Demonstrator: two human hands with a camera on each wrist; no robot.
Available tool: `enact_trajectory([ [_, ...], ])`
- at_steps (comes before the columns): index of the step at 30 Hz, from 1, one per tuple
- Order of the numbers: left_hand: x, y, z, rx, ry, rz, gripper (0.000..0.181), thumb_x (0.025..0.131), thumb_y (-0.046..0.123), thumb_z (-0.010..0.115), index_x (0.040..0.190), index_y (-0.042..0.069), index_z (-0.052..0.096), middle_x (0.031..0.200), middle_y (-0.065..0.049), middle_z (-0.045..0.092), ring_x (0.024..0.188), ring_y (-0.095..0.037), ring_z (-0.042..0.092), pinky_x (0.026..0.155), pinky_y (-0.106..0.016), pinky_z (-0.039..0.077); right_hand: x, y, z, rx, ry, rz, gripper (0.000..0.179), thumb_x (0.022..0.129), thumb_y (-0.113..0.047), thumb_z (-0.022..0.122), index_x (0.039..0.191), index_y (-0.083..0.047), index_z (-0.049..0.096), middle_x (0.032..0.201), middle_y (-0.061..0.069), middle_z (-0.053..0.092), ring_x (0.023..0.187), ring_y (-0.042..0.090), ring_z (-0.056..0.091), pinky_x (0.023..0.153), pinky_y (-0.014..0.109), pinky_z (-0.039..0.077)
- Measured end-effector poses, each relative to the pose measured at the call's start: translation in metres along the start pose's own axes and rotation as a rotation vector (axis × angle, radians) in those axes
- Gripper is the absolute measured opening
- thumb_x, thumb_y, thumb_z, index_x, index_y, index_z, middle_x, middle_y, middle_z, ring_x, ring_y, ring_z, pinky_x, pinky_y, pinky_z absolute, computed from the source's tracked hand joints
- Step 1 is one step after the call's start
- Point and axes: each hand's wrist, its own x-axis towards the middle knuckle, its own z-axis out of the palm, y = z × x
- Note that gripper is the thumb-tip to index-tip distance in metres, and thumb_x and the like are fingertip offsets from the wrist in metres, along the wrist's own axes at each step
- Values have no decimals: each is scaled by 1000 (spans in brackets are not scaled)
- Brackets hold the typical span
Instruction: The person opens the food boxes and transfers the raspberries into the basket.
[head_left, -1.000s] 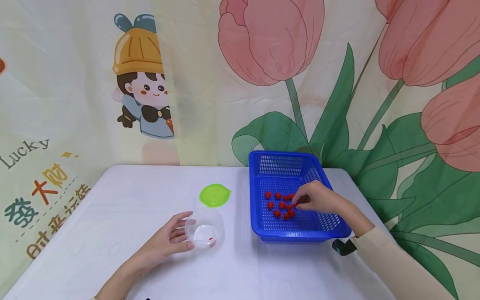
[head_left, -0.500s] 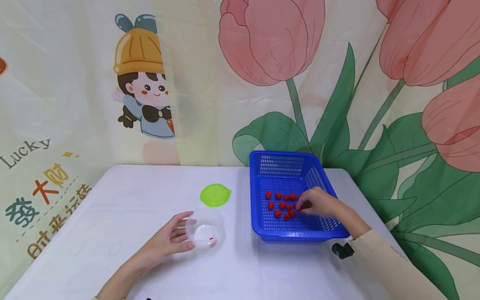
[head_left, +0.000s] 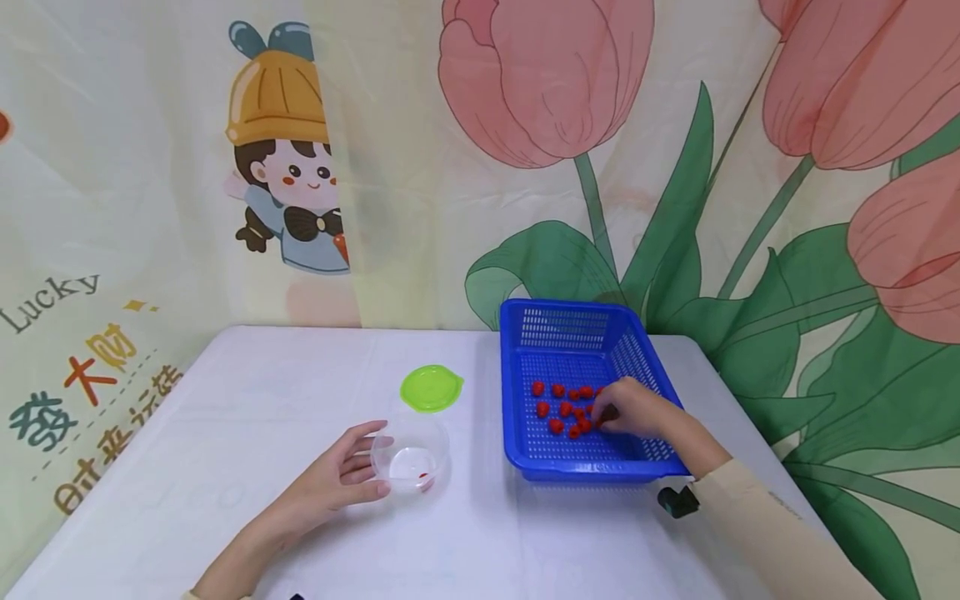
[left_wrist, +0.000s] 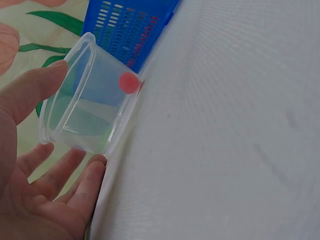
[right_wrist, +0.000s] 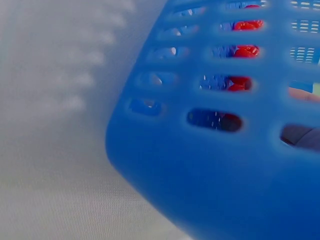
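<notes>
My left hand [head_left: 330, 475] holds a small clear plastic cup [head_left: 408, 457] on the white table, thumb at the rim and fingers along the opposite side. In the left wrist view, one round red piece [left_wrist: 129, 82] shows through the cup near its base. My right hand [head_left: 633, 407] reaches into the blue perforated basket [head_left: 585, 471], fingers bent down among small red berry-like pieces [head_left: 566, 409]. Its fingertips are hidden, so I cannot tell if they pinch a piece. The right wrist view shows mostly the basket's slotted wall [right_wrist: 200, 170], with red pieces behind the slots.
A flat bright green lid [head_left: 432, 388] lies on the white table [head_left: 187, 450], behind the cup and left of the basket. A printed cloth backdrop [head_left: 405, 167] with tulips and a cartoon figure rises at the table's far edge.
My right hand has shifted slightly right and lower inside the basket, uncovering more red pieces on its left. The left hand and the cup have stayed in place.
</notes>
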Motion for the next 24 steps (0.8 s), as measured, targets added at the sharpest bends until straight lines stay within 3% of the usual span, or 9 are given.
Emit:
enact_trajectory([
  [16,0,0,1,-19,-8,-16,90,92,18,85,165,21,32,159,-17,44,144,-36,51,108,-18,48,-2,-6,-5,13,1,24,14,89,1,83,97,-11,81,95,-3,76,86,9,69,82,29,63],
  [24,0,0,0,-2,4,-17,90,92,19,86,164,22,32,158,-16,45,143,-36,51,109,-21,48,-1,-51,-19,27,75,-72,19,90,-3,84,108,-7,81,105,9,79,94,26,73,82,37,64],
])
